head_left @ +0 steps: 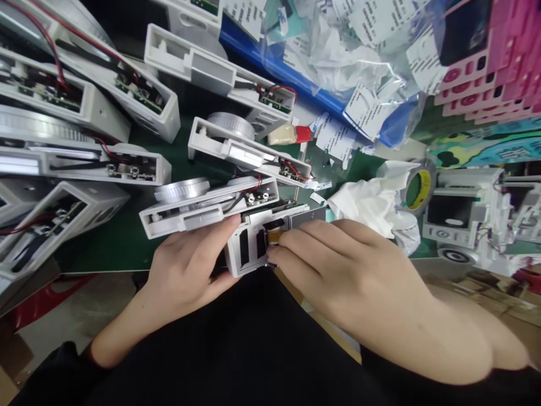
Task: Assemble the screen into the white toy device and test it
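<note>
Green matting (pixel 105 242) on the surface carries a heap of open white casings (pixel 84 96) at far left. The left hand (pixel 186 270) grips a similar casing (pixel 249 248), fingers closed around its body, its silver dial (pixel 181 190) and red wires beside them. Pinching that casing's end, the right hand (pixel 350 270) has its fingertips (pixel 291 242) on what looks like an amber ribbon (pixel 274 237), though they partly hide it. Crumpled tissue (pixel 363 197) and a tape roll (pixel 418 186) lie farther right.

Amber ribbon tab (pixel 274 237), mostly hidden behind the right hand's fingers (pixel 304 239)
</note>
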A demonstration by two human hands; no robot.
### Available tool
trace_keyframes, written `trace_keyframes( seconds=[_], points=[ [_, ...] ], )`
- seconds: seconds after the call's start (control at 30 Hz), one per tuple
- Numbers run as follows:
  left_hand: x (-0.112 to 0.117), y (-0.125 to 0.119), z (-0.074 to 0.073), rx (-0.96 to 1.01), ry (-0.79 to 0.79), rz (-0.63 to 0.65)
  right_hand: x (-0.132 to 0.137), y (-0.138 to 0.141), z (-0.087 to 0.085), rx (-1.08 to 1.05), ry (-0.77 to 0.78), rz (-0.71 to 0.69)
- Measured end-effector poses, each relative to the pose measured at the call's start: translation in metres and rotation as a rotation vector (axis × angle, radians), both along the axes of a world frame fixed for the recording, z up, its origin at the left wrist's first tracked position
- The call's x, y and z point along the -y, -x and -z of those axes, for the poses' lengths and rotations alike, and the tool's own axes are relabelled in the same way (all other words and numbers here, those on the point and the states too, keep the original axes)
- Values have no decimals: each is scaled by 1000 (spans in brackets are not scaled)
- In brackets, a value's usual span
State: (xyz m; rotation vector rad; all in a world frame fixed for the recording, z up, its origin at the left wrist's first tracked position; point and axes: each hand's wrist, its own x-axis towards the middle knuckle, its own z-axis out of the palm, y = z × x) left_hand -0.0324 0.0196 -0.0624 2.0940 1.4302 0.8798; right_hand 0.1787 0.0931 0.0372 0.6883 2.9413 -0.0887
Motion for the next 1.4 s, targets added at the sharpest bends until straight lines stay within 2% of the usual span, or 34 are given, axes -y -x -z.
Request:
trace_keyframes(
  seconds=[0.37,1.03,1.17,1.4],
  points=[
    [1,1,5,1,-35,27,-2,-4,3,-6,68,-34],
    [1,-1,4,-36,-70,16,2,-6,10,-38,61,7],
    [2,-1,4,-37,-47,18,4,-11,4,-82,18,34],
    [1,-1,3,-24,-57,19,10,-7,-6,2,-16,0]
  ],
)
